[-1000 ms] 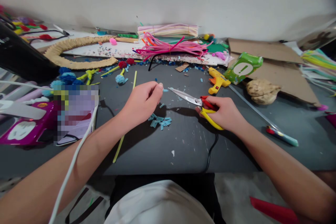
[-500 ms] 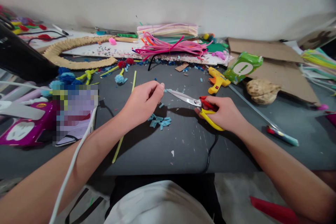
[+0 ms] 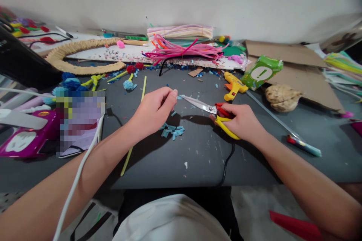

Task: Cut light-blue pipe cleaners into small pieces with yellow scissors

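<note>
My left hand (image 3: 158,109) is closed in a pinch above the grey table; what sits between thumb and finger is too small or hidden to make out. A light-blue scrap shows by the fingertips. In my right hand (image 3: 241,120) are scissors (image 3: 200,105) with one red and one yellow handle. Their blades look closed, and the tips point left, a short gap from my left fingertips. Below my left hand lies a loose pile of short light-blue strips (image 3: 172,131). A yellow-green pipe cleaner (image 3: 127,160) runs under my left wrist.
A yellow glue gun (image 3: 234,86), a green packet (image 3: 262,72) and a pale brown lumpy object (image 3: 283,98) stand at the right, near cardboard (image 3: 316,86). Bundled pink pipe cleaners (image 3: 183,51) lie at the back. A white cable (image 3: 76,180) crosses my left forearm.
The scissor tips have drawn slightly right, away from the light-blue scrap at my left fingertips. My left hand stays almost still.
</note>
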The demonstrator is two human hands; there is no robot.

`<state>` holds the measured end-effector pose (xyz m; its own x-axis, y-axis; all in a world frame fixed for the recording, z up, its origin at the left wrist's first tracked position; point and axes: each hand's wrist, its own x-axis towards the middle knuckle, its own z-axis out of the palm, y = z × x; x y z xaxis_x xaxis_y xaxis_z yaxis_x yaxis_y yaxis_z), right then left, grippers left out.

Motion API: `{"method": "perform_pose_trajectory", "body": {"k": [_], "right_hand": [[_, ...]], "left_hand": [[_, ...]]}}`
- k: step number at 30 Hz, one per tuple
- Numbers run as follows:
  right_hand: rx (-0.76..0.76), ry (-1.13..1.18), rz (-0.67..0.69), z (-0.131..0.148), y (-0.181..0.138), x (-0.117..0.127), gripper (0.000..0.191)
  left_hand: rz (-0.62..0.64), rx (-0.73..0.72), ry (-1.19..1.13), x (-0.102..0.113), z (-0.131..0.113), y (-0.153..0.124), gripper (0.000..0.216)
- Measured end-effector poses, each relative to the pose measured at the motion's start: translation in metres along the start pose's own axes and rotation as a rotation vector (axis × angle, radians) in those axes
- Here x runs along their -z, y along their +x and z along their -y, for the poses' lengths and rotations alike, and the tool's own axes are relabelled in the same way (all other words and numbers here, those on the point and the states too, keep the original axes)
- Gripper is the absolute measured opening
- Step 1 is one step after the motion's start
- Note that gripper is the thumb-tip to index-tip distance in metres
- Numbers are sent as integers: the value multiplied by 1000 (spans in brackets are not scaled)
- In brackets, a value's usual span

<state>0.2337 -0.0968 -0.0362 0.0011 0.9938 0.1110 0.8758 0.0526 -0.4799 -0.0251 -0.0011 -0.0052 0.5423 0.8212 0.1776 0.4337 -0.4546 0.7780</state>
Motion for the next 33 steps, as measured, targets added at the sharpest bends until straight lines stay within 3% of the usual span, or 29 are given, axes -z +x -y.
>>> {"method": "perform_pose_trajectory", "body": {"k": [6,17,23,33], "right_hand": [[-50,66,-28,3,-1,-1,35],[-32,67,28,3,-1,1,33],[-7,5,21,0,0,1,23],[-46,53,-28,4,-1,-1,34]], "left_hand": [[-20,-31,30,0,1,0,38],[-19,-36,40,0,0,0,37],[-15,-33,28,0,0,0,36],[-27,-36,16,-1,2,-1,36]]}}
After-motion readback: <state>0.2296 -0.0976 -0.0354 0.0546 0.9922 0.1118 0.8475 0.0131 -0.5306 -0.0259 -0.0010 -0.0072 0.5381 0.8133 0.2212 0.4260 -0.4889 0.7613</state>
